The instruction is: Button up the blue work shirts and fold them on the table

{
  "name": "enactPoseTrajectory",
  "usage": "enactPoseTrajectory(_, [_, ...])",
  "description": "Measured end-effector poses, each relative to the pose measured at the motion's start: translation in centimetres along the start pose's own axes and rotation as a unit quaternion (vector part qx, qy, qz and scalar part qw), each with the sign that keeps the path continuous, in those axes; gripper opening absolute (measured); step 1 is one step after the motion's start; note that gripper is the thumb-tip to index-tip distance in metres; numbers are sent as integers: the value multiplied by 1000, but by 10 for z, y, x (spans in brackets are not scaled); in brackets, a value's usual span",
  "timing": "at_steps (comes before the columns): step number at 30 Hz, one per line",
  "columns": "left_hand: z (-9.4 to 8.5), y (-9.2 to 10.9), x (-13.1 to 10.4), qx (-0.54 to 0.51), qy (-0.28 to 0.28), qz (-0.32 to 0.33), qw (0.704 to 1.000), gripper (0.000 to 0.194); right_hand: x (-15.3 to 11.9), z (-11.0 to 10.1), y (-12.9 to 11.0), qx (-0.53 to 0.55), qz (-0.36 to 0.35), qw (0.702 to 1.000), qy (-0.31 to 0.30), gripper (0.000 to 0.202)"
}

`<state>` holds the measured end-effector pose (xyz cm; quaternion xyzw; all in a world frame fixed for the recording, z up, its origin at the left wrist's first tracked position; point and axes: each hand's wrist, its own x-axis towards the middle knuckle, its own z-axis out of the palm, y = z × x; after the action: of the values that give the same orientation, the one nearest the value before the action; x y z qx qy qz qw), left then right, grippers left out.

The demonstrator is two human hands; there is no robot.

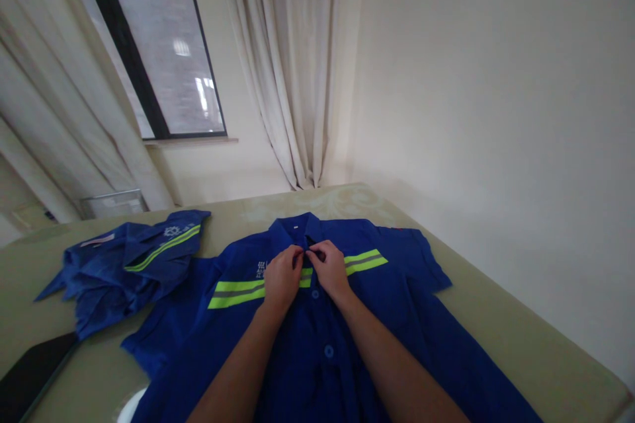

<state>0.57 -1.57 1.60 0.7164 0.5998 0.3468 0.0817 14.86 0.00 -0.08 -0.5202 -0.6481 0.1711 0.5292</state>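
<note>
A blue short-sleeved work shirt (397, 317) lies spread front up, collar away from me, with a yellow-green and grey reflective band across its chest. My left hand (282, 277) pinches the front edge just below the collar. Close against it, my right hand (330, 268) pinches the opposite edge, the fingertips of both nearly meeting. Whatever sits between the fingertips is too small to make out. Down the placket below my hands, a blue button (329, 351) and another button (315, 294) show.
A second blue garment (133, 264) with a reflective stripe lies crumpled to the left. Nearer on that side are a dark flat object (37, 370) and part of a white round thing (131, 406). The table (526, 337) meets the wall on the right; curtains (292, 66) hang behind.
</note>
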Motion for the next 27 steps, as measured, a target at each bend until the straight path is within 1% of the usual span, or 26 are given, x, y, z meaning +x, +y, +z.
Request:
enactPoseTrajectory(4, [1, 0, 0, -3, 0, 11, 1000, 14, -3, -1, -8, -43, -10, 999, 9, 16])
enactPoseTrajectory(7, [2, -1, 1, -12, 1, 9, 1000, 12, -4, -1, -11, -46, -24, 998, -17, 23])
enactPoseTrajectory(11, [3, -4, 3, -35, 7, -4, 999, 8, -5, -3, -16, -49, -34, 998, -35, 17])
enactPoseTrajectory(16, [4, -8, 5, -65, 5, -17, 998, 6, -4, -4, -21, -70, -43, 995, -57, 18])
enactPoseTrajectory(21, [5, -8, 5, -98, 4, -27, 995, 7, -3, -2, -18, -49, -7, 996, -68, 16])
enactPoseTrajectory(27, [5, -8, 6, -124, 5, -23, 992, 11, -1, -2, -13, -41, 49, 997, -53, 12])
